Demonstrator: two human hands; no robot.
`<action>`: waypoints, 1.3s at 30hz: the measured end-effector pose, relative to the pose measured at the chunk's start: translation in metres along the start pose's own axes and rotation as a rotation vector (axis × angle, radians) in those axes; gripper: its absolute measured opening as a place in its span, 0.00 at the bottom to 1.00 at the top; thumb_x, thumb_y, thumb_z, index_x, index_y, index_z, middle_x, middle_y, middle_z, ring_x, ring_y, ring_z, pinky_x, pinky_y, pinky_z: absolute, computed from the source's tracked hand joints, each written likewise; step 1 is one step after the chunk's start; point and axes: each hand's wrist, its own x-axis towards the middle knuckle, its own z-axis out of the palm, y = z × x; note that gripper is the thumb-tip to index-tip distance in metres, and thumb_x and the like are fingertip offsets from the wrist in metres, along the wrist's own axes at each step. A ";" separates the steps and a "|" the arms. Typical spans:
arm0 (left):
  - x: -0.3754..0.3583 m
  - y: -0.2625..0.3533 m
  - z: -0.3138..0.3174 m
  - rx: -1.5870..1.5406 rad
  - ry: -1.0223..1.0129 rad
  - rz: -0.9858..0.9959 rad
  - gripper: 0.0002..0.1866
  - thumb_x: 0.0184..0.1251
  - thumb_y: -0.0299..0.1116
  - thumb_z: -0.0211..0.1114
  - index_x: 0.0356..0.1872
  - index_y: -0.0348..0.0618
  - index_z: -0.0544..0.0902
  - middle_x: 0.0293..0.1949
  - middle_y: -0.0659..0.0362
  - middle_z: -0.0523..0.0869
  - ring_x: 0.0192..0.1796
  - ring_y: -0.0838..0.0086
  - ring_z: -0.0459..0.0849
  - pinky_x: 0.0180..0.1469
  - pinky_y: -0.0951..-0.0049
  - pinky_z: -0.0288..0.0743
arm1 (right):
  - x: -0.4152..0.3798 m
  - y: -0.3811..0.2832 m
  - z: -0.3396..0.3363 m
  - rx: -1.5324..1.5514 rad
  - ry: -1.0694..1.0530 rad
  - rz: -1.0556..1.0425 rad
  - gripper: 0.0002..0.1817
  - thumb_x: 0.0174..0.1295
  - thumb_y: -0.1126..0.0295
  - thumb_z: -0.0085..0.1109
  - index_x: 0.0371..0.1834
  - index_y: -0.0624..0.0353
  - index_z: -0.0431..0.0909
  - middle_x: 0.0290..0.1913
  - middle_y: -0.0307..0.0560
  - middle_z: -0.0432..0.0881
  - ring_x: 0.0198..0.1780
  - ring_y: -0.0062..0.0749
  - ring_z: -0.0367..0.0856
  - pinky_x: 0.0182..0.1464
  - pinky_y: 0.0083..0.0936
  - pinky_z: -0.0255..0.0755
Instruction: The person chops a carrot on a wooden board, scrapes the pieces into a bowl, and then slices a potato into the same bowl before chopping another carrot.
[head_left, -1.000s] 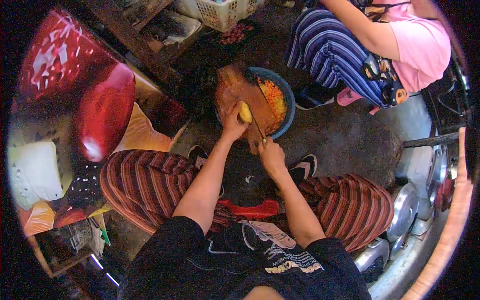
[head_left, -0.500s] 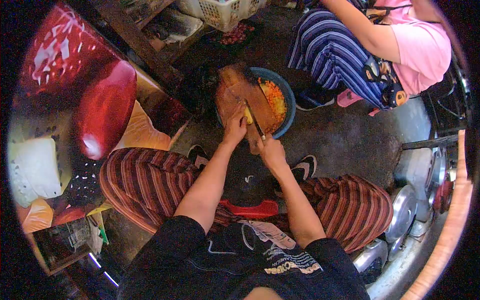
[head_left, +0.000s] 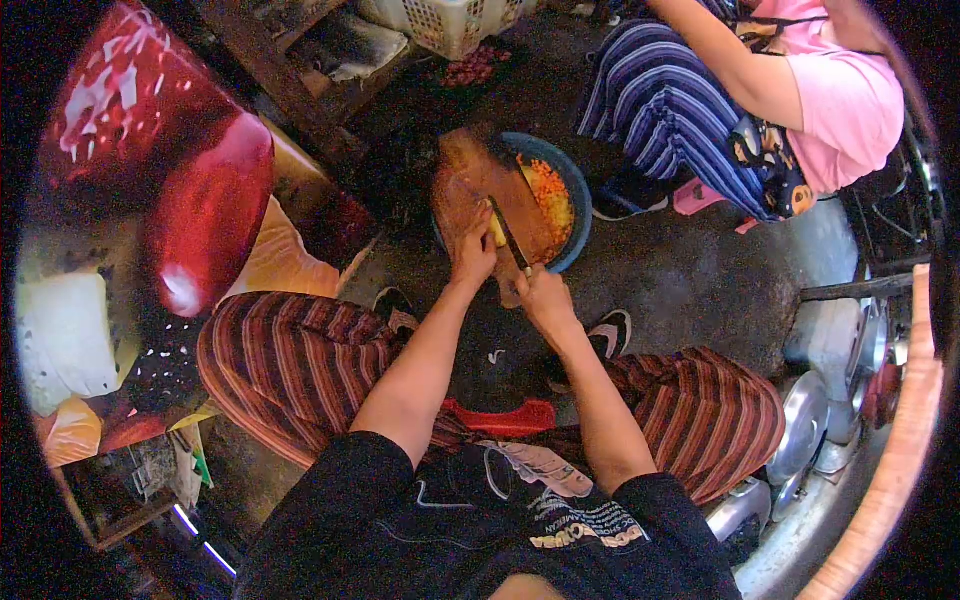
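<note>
A wooden cutting board (head_left: 467, 160) lies across a blue basin (head_left: 581, 200) that holds small orange and yellow pieces (head_left: 552, 194). My left hand (head_left: 474, 246) presses a yellow piece of food (head_left: 498, 232) against the board, its fingers closed round the left side of it. In my right hand (head_left: 546, 299) is the handle of a knife (head_left: 513, 243). The blade points away from me, up and to the left, and lies along the right side of the yellow piece. Whether it touches the piece is hard to tell.
Another person in a pink shirt (head_left: 846, 108) sits at the upper right. A white basket (head_left: 447, 28) stands at the top, near small red items (head_left: 474, 68). Metal pots (head_left: 800, 428) are at the right. A red object (head_left: 505, 417) lies between my legs.
Both hands and the knife are in nearly the same place on the board. The view has shifted very slightly.
</note>
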 end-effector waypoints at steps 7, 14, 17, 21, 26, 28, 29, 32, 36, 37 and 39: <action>-0.001 -0.004 0.002 0.007 0.027 0.029 0.25 0.56 0.20 0.52 0.58 0.37 0.70 0.61 0.48 0.68 0.65 0.59 0.64 0.66 0.70 0.54 | 0.009 -0.003 0.014 0.015 0.003 0.031 0.18 0.61 0.61 0.48 0.33 0.70 0.73 0.29 0.67 0.78 0.35 0.59 0.78 0.38 0.46 0.73; -0.002 -0.003 -0.001 -0.071 0.034 0.011 0.24 0.56 0.22 0.54 0.57 0.36 0.70 0.61 0.49 0.69 0.66 0.61 0.63 0.65 0.71 0.55 | 0.005 -0.004 0.040 -0.016 0.048 -0.007 0.17 0.62 0.62 0.46 0.36 0.71 0.70 0.28 0.66 0.79 0.33 0.56 0.80 0.34 0.42 0.75; -0.004 -0.011 0.003 -0.052 0.054 0.027 0.22 0.55 0.22 0.55 0.55 0.36 0.72 0.59 0.47 0.70 0.64 0.60 0.66 0.64 0.70 0.58 | 0.007 0.000 0.047 -0.045 0.076 0.019 0.18 0.63 0.62 0.46 0.38 0.71 0.68 0.27 0.66 0.79 0.32 0.56 0.81 0.33 0.43 0.75; -0.003 -0.002 -0.002 -0.170 -0.002 -0.212 0.20 0.57 0.23 0.57 0.53 0.38 0.75 0.55 0.47 0.75 0.59 0.60 0.73 0.59 0.70 0.65 | 0.004 0.000 0.038 -0.021 0.106 0.042 0.18 0.62 0.61 0.47 0.38 0.70 0.69 0.27 0.67 0.78 0.31 0.58 0.80 0.34 0.44 0.75; -0.010 0.011 -0.009 -0.168 0.116 -0.103 0.19 0.58 0.23 0.57 0.53 0.38 0.75 0.54 0.47 0.76 0.58 0.60 0.74 0.58 0.71 0.66 | 0.003 0.001 0.030 0.004 0.093 0.065 0.19 0.61 0.59 0.48 0.35 0.70 0.71 0.28 0.68 0.78 0.32 0.61 0.78 0.37 0.48 0.73; -0.009 0.009 -0.007 -0.170 0.100 -0.103 0.19 0.59 0.22 0.56 0.54 0.39 0.75 0.55 0.48 0.76 0.59 0.60 0.73 0.58 0.71 0.66 | -0.001 -0.011 0.013 0.058 0.097 0.114 0.19 0.61 0.59 0.48 0.34 0.69 0.73 0.29 0.68 0.78 0.34 0.62 0.78 0.39 0.49 0.72; -0.009 0.008 -0.005 -0.152 0.133 -0.031 0.20 0.59 0.22 0.55 0.55 0.39 0.74 0.56 0.48 0.75 0.59 0.60 0.72 0.59 0.70 0.65 | -0.002 -0.014 0.010 0.057 0.098 0.113 0.19 0.61 0.59 0.48 0.34 0.69 0.73 0.29 0.68 0.78 0.34 0.62 0.78 0.39 0.49 0.72; -0.007 -0.016 0.010 -0.108 0.176 0.033 0.20 0.58 0.25 0.56 0.55 0.42 0.75 0.54 0.49 0.77 0.57 0.60 0.74 0.60 0.70 0.65 | -0.004 -0.019 0.005 0.040 0.054 0.133 0.18 0.60 0.59 0.49 0.35 0.68 0.73 0.29 0.68 0.78 0.35 0.62 0.78 0.39 0.49 0.73; -0.009 -0.009 0.003 -0.055 0.083 -0.050 0.23 0.56 0.20 0.53 0.56 0.39 0.73 0.59 0.48 0.71 0.63 0.60 0.68 0.63 0.69 0.60 | -0.006 -0.027 -0.004 0.029 0.012 0.088 0.17 0.60 0.60 0.49 0.36 0.67 0.75 0.30 0.67 0.79 0.37 0.62 0.78 0.40 0.48 0.73; -0.009 -0.008 0.002 -0.056 0.083 -0.052 0.23 0.56 0.20 0.53 0.56 0.39 0.73 0.59 0.48 0.71 0.63 0.60 0.68 0.63 0.69 0.60 | -0.005 -0.028 -0.006 0.007 -0.010 0.064 0.17 0.60 0.61 0.48 0.36 0.66 0.76 0.31 0.67 0.79 0.37 0.62 0.78 0.41 0.48 0.73; -0.008 -0.005 0.000 -0.069 0.116 -0.012 0.23 0.56 0.21 0.54 0.56 0.40 0.73 0.59 0.49 0.72 0.62 0.60 0.69 0.63 0.69 0.61 | 0.001 -0.026 -0.007 -0.013 -0.049 0.051 0.17 0.60 0.61 0.49 0.34 0.67 0.76 0.31 0.67 0.79 0.37 0.61 0.78 0.41 0.47 0.73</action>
